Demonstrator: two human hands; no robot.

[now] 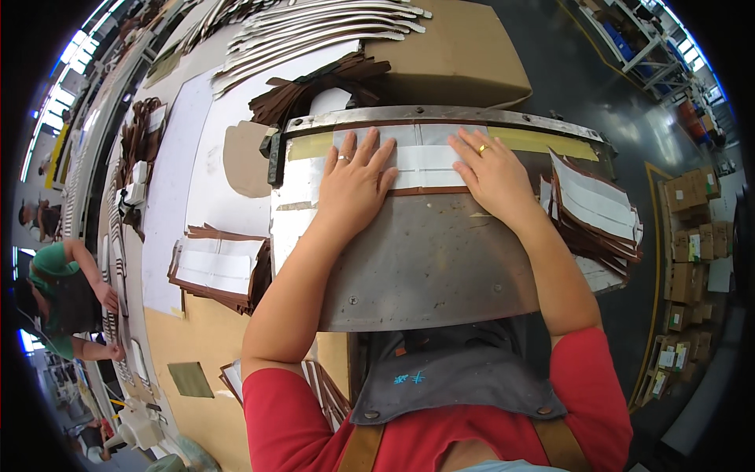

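A flat piece with a white face and brown edges (pixel 429 156) lies on the grey metal plate (pixel 429 259), its far edge at the metal bar (pixel 440 116). My left hand (pixel 354 179) rests flat on the left part of the piece, fingers spread and pointing away from me. On the right part my right hand (pixel 495 177) lies flat too, fingers stretched out toward the bar. Neither hand grips anything. Yellow tape strips (pixel 543 142) run along the plate's far side. What lies directly under my palms is hidden.
Stacks of similar brown-and-white pieces stand left (pixel 216 263) and right (pixel 594 204) of the plate. Beyond are a brown strip bundle (pixel 314 85), pale strips (pixel 314 31) and a cardboard box (pixel 448 55). A co-worker in a green sleeve (pixel 53 259) works far left. Cartons (pixel 688 283) line the right.
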